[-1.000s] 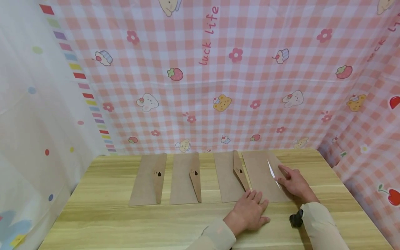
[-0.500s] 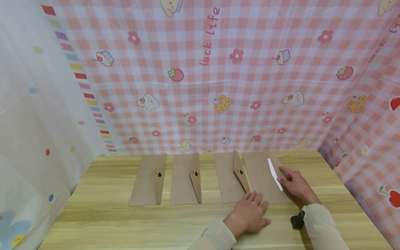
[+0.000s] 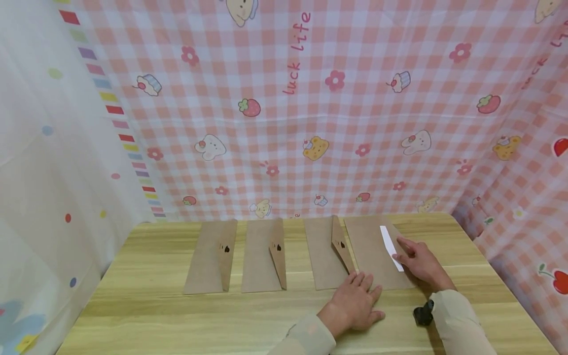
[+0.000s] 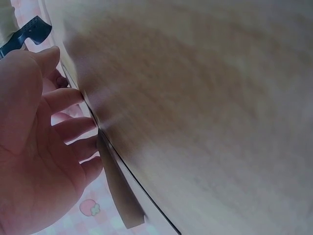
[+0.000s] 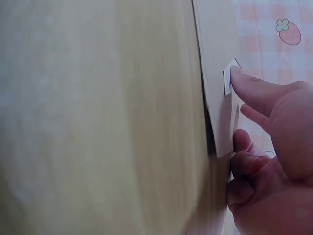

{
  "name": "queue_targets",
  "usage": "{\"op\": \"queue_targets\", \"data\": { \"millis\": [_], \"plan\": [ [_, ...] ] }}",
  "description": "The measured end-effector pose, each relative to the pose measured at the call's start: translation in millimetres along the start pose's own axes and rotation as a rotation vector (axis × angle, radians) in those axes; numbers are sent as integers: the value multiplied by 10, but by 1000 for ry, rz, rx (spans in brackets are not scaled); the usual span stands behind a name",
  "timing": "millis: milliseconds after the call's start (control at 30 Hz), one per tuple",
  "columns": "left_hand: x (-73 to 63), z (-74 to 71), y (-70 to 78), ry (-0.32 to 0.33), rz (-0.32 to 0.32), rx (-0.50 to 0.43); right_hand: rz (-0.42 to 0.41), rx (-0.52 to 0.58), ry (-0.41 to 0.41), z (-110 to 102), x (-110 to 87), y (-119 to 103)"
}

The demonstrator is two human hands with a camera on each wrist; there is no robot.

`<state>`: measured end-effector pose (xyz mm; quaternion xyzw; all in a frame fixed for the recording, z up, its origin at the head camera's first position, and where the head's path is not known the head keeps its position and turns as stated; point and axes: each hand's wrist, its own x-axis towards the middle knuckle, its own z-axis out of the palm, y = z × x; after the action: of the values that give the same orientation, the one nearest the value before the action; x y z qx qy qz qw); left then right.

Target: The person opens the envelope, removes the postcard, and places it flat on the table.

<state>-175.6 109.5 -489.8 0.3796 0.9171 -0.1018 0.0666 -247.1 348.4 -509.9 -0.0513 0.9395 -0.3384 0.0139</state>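
Observation:
Four brown paper envelopes lie in a row in the head view, flaps to the right. The rightmost envelope [image 3: 366, 246] has its flap unfolded, with a white strip of paper [image 3: 387, 240] showing along its opening. My right hand [image 3: 421, 261] is over this flap, thumb on the white strip and index finger extended apart from it. The right wrist view shows the thumb tip against the white paper [image 5: 227, 81], other fingers bent beside the envelope [image 5: 217, 49]. My left hand [image 3: 353, 301] rests palm down, fingers spread, its fingertips at the lower corner of the third envelope [image 3: 321, 256].
The first envelope [image 3: 206, 256] and second envelope [image 3: 262, 256] lie farther left with flaps folded over. A black device [image 3: 423, 313] is at the right sleeve's cuff. A checked pink curtain [image 3: 275, 123] hangs behind the wooden table [image 3: 177, 320].
The white strip at the rightmost envelope has grown from a thin sliver to a wider band. The right hand has shifted very slightly; the left hand stays in place.

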Motion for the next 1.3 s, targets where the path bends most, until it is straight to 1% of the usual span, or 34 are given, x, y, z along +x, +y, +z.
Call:
{"op": "queue_targets", "data": {
  "millis": [233, 400, 567, 800, 933, 1033, 1300],
  "plan": [
    [-3, 6, -4, 2, 0, -31, -32, -2, 24, -45, -42, -32],
    [2, 4, -4, -3, -1, -25, -19, -12, 30, -52, -50, -23],
    [0, -7, -5, -11, 0, -26, -36, -29, 50, -45, -52, -17],
    [3, -29, -16, -10, 5, -53, -31, -17, 37, -21, -9, -41],
    [23, -37, -22, -14, 6, -67, -2, -26, 25, 1, 10, -49],
    [35, -36, -24, -21, 5, -72, 40, -20, 10, 10, 19, -54],
    [36, -15, -24, -21, 3, -78, 104, 62, -19, -7, -13, -78]
  ]
}}
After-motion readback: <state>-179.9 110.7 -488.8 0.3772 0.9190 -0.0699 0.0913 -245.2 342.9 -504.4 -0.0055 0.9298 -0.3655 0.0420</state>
